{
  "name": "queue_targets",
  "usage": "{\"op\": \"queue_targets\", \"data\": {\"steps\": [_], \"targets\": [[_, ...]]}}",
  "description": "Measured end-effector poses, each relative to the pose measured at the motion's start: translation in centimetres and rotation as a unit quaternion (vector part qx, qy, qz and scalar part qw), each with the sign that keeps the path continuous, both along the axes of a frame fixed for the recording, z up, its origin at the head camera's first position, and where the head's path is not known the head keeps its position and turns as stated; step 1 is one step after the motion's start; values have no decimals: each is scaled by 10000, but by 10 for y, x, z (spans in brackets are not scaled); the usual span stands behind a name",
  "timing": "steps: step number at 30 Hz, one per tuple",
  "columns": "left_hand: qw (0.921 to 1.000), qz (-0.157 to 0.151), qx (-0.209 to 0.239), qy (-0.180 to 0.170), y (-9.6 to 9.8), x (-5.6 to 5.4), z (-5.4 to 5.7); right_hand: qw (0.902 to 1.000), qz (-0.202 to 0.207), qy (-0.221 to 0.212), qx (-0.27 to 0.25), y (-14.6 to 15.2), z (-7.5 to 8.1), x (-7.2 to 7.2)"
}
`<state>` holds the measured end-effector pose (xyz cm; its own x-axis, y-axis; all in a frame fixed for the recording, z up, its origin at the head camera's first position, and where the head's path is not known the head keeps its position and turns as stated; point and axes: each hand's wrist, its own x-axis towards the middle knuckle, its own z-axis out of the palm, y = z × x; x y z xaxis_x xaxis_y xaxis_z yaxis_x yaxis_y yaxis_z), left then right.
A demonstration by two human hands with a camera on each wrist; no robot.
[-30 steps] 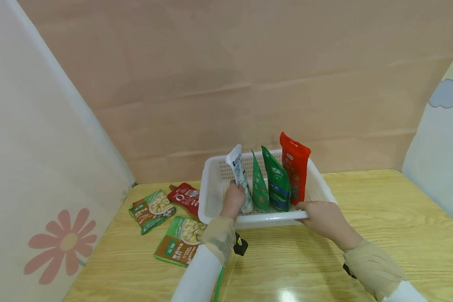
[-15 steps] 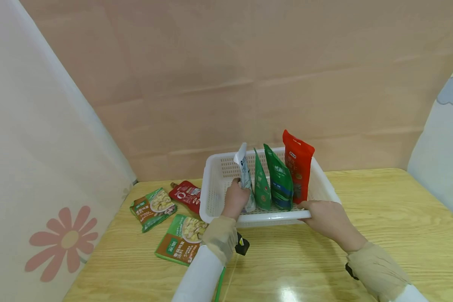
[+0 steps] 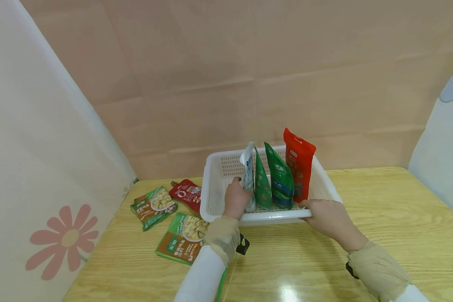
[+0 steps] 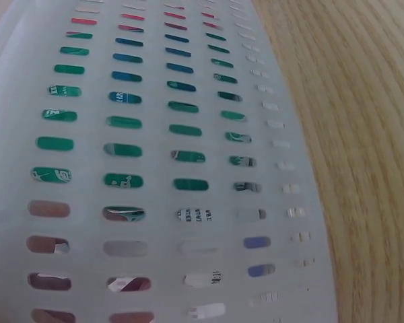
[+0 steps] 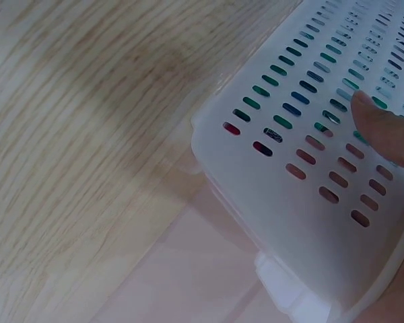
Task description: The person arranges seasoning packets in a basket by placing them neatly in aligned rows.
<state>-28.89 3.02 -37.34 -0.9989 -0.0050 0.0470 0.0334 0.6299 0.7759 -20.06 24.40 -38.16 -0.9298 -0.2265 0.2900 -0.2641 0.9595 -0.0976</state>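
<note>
A white perforated plastic basket holds several upright packets. My left hand reaches over its near rim, fingers against the left side of a white printed packet. To the right of that packet lean a narrow green pouch, a larger green pouch and a tall red packet. At the near right corner my right hand grips the rim; in the right wrist view its thumb lies on the basket's outer wall. Through the slots in the left wrist view show packet colours and some skin.
Left of the basket on the wooden table lie a red spouted pouch, a green and brown food packet and a second such packet nearer. A pinkish backdrop stands behind, with a white flower-printed sheet at left.
The left hand has moved slightly right, pushing the white packet from a leftward tilt to nearly upright beside the narrow green pouch. The right hand keeps its hold on the basket.
</note>
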Motion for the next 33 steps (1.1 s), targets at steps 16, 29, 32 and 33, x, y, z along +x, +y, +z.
{"op": "queue_targets", "data": {"steps": [16,29,32,33], "targets": [[9999,-49,-57,147,-1,5,2,10000,-11,0,25,0,0,0],[9967,302,-730,162,3,6,1,9999,7,-127,56,0,1,0],[9960,312,-825,142,4,6,1,9999,7,-149,60,0,1,-1],[9957,314,-856,158,4,6,1,9999,5,-156,54,0,1,-1]]}}
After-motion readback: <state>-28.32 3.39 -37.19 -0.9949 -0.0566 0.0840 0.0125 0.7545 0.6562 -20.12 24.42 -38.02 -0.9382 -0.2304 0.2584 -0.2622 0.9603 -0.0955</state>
